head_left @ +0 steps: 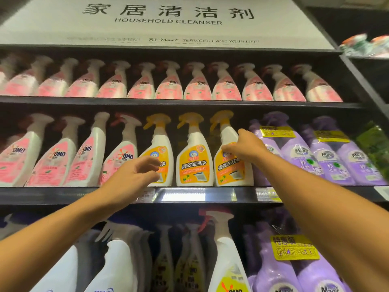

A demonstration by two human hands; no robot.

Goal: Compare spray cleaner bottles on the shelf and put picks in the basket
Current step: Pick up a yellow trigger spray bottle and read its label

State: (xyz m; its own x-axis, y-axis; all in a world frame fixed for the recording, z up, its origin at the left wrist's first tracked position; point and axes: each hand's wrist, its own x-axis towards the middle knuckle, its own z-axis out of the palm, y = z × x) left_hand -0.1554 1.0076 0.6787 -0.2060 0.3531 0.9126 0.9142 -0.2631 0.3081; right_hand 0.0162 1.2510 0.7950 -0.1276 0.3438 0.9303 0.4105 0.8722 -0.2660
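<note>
Head view, tilted up at a store shelf (185,194) under a sign (168,20) reading HOUSEHOLD CLEANSER. Both bare arms raised toward the middle shelf. Right hand (245,147) against the rightmost orange-label spray bottle (230,165), fingers spread apart across its shoulder and label, thumb up beside the neck; touching, not plainly closed round it. Bottle upright on the shelf, yellow trigger head on top. Left hand (134,175) in front of the leftmost orange-label spray bottle (161,144), fingers loosely curled and apart, thumb low near the label's lower corner; whether touching the bottle or just short of it, cannot tell. Holding nothing clearly. Between the two, a middle orange-label spray bottle (193,163), untouched, upright, just beside its neighbours.

Left of the orange trio on the same shelf, a row of pink OMO spray bottles (63,161) with white bodies and red triggers. Right of the trio, purple Magic bottles (328,159) with yellow tags at the necks, the nearest one just beside the right hand. Top shelf lined with more pink-label sprayers (170,89), blurred. Lower shelf, near, with white bottles (117,268) at left, a red-trigger sprayer (226,260) at centre, and purple bottles carrying a yellow promotional tag (293,247) at right. Price strips along the shelf edge, unreadable.
</note>
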